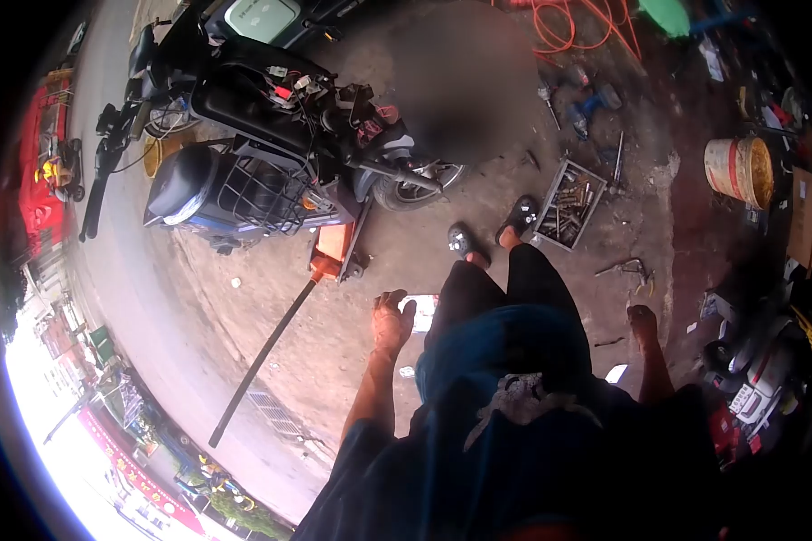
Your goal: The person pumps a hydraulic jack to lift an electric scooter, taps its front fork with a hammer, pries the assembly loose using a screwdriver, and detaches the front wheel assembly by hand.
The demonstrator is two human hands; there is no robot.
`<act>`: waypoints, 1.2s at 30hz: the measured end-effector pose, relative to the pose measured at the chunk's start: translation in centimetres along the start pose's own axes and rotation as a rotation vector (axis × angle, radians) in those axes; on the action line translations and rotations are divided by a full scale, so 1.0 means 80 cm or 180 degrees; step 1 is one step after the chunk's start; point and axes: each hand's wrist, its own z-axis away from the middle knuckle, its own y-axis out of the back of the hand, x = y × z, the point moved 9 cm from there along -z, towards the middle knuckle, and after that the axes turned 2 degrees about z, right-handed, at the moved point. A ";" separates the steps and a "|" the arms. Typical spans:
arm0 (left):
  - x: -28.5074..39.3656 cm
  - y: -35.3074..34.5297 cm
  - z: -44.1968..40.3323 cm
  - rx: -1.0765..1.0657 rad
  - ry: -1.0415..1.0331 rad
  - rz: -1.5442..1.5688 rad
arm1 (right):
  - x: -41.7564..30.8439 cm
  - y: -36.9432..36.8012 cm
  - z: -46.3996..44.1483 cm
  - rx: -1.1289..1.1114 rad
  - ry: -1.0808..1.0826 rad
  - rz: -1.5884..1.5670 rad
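My left hand (pixel 392 323) hangs beside my leg with the thumb apart from the fingers. Just past the thumb is a white, printed flat object (pixel 421 313); whether the hand touches it is unclear, and no grip on it shows. On the other side, my right hand (pixel 642 326) hangs with its fingers curled in, and nothing shows in them. An orange floor jack (pixel 334 242) with a long dark handle stands by a black electric scooter (pixel 253 99), left of my feet. Beyond my feet lies a grey tray (pixel 570 203) full of sockets and metal parts.
A blue power tool (pixel 595 101) and an orange hose (pixel 573 27) lie on the ground farther ahead. At the right are a white bucket (pixel 738 171) and a cardboard piece (pixel 803 221). A metal drain grate (pixel 275 413) lies at the left. Part of the view ahead is blurred.
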 end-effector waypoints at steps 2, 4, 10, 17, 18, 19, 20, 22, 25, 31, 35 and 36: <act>-0.004 0.009 -0.012 0.0027 -0.0091 -0.0052 | 0.028 -0.010 0.011 -0.0063 -0.0500 -0.0549; -0.020 0.042 -0.042 0.0505 -0.0268 0.0504 | 0.049 -0.046 -0.015 -0.0075 0.0362 0.0025; 0.076 0.257 -0.139 0.1516 -0.0864 -0.0137 | -0.083 -0.080 -0.001 -0.0113 0.0808 0.0335; 0.183 0.333 -0.210 0.1747 -0.1409 -0.0357 | -0.148 -0.039 0.019 0.0258 0.0845 -0.0008; 0.182 0.337 -0.216 0.1799 -0.1356 -0.0230 | -0.142 -0.034 0.020 0.0310 0.0864 0.0005; 0.184 0.340 -0.223 0.1848 -0.1317 -0.0098 | -0.132 -0.037 0.020 0.0242 0.0786 -0.0012; 0.188 0.341 -0.229 0.1899 -0.1288 0.0043 | -0.121 -0.037 0.023 0.0185 0.0708 -0.0029; 0.194 0.314 -0.233 0.1749 -0.1274 0.0036 | -0.072 -0.038 0.011 0.0204 0.0529 0.0010; 0.195 0.237 -0.221 0.1279 -0.1146 -0.0027 | -0.046 -0.040 -0.016 -0.0011 0.0524 0.0235; 0.134 0.080 -0.158 0.0505 0.0015 0.0209 | -0.225 0.044 -0.129 -0.0264 0.0869 -0.0012; 0.118 0.019 -0.098 0.0219 0.0753 0.0654 | -0.409 0.091 -0.174 -0.0256 0.1630 0.0486; 0.113 0.011 -0.089 0.0238 0.0814 0.0800 | -0.462 0.090 -0.170 -0.0177 0.1882 0.0609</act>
